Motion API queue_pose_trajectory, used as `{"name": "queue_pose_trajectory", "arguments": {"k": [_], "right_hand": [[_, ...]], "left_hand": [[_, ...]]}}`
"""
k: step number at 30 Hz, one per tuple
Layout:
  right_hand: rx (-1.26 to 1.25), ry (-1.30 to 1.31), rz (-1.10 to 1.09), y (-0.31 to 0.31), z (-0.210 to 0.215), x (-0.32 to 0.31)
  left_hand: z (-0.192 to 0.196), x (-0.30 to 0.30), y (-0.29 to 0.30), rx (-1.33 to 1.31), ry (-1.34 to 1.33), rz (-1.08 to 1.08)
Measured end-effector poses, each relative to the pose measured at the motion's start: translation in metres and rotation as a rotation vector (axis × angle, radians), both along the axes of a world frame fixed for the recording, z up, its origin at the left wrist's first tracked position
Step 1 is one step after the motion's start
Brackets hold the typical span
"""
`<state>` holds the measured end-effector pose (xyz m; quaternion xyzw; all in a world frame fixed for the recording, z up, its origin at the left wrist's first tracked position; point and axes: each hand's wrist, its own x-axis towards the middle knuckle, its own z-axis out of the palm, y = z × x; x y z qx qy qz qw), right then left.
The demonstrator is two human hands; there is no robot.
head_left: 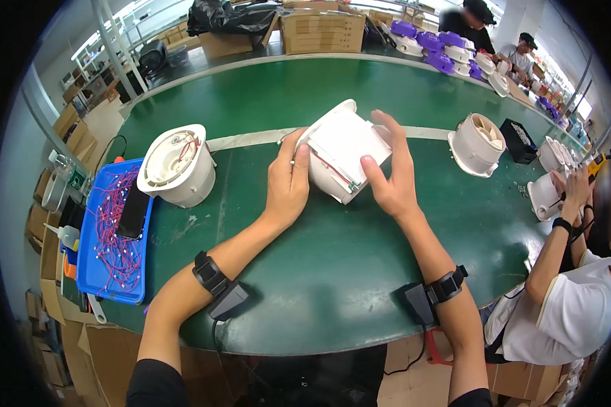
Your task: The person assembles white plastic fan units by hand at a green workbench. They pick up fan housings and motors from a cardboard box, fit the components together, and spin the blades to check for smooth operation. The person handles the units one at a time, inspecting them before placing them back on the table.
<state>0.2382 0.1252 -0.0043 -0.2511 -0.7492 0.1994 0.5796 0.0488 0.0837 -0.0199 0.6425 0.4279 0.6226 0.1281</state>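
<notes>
A white plastic housing (pixel 343 152) is held up over the green table, tilted, its flat panel facing up. Thin red wires and a small green part (pixel 354 186) show along its lower edge. My left hand (pixel 288 180) grips the housing's left side, and a small pale bit shows by its fingers. On the other side is my right hand (pixel 392 180), thumb and fingers spread around the right edge. The thumb overlaps the panel; I cannot tell how firmly it touches. Left of my hands stands a round white housing (pixel 176 166) with a red wire inside.
A blue tray (pixel 83 254) of red wires, with a black phone (pixel 133 214) on them, lies at left. Another white housing (pixel 478 144) and a black bin (pixel 519 142) stand at right. A co-worker (pixel 557 298) sits close on the right. Boxes (pixel 322 32) line the back.
</notes>
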Motion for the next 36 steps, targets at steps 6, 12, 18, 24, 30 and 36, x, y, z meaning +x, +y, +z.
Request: {"name": "queue_pose_trajectory", "arguments": {"k": [6,12,18,24,30,36], "right_hand": [[-0.442,0.037,0.235,0.008,0.005,0.009],[-0.399,-0.081,0.078,-0.002,0.006,0.001],[-0.235,-0.052,0.11,0.006,0.0,0.007],[-0.176,0.013,-0.038,0.007,-0.006,0.006],[0.322,-0.23,-0.106,-0.009,0.007,-0.003],[0.556,-0.343,0.005,-0.016,0.011,-0.009]], "left_hand": [[-0.001,-0.003,0.0,-0.01,0.018,0.01],[-0.005,-0.006,0.001,0.02,0.03,0.041],[0.003,-0.005,0.002,0.142,0.115,0.038],[0.008,-0.008,0.002,-0.041,0.194,0.069],[0.015,-0.012,0.002,0.089,0.051,-0.138],[0.049,-0.037,0.02,-0.089,0.104,-0.253]]}}
